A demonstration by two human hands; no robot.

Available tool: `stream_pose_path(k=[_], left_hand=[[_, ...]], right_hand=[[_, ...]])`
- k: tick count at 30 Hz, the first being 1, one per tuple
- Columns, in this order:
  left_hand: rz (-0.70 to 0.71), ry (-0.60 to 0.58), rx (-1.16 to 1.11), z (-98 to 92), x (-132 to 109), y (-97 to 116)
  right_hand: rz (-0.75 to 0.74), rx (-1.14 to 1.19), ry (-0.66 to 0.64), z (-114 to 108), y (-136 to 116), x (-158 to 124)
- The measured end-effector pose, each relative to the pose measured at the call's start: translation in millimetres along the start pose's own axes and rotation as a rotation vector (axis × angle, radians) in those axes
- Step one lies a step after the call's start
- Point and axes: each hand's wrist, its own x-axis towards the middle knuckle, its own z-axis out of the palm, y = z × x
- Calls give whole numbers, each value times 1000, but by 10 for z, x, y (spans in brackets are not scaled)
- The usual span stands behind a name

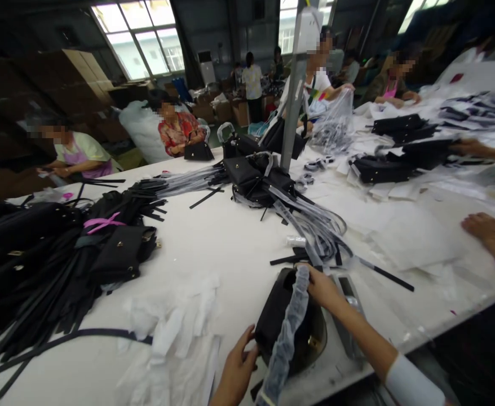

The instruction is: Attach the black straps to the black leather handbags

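Note:
At the table's front edge stands a black handbag [275, 307] with gold-coloured metal fittings. A strap in crinkled clear plastic wrap [292, 318] runs over it toward me. My right hand [320, 286] is closed on the bag's upper end beside the wrapped strap; its fingertips are partly hidden. My left hand [239, 363] grips the lower left side of the bag, its fingers curved against the black surface. Just right of the bag, partly behind my right forearm, lies a grey tray-like object [349, 293].
Black bags and straps [123, 251] are heaped at the left. More bags [243, 172] and wrapped straps [323, 237] lie mid-table by a metal post [292, 113]. White wrapping sheets [175, 338] lie in front. A co-worker's hand [488, 237] rests at the right; other people sit around.

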Motion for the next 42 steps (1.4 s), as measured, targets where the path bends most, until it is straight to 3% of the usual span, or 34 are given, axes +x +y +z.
stream_pose_path(k=[3, 6, 8, 11, 13, 16, 20, 22, 25, 30, 36, 42], left_hand=[[37, 162, -51, 4, -86, 163], [96, 235, -52, -43, -261, 410], [128, 118, -70, -83, -430, 591], [186, -206, -56, -144, -670, 829], [217, -347, 30, -180, -764, 918], [312, -403, 161, -202, -777, 916], [437, -426, 276, -148, -694, 784], [455, -400, 292, -101, -686, 734], [444, -265, 266, -37, -745, 706], [372, -149, 123, 56, -877, 750], [340, 37, -110, 206, -742, 871], [332, 54, -306, 258, -514, 923]], right_hand=[[13, -3, -72, 94, 7, 186], [21, 0, -71, 130, 4, 101], [35, 1, -43, 107, -33, -88], [75, 1, 30, 23, -159, -481], [116, 3, 86, -44, -280, -771], [177, 41, 90, -120, -466, -1177], [217, 187, -126, -131, -681, -1540], [228, 340, -281, -110, -793, -1632], [278, 646, -439, -68, -982, -1691], [449, 905, -285, 31, -1261, -1623], [408, 930, -135, 70, -1408, -1380], [252, 789, -234, 41, -1380, -1337]])
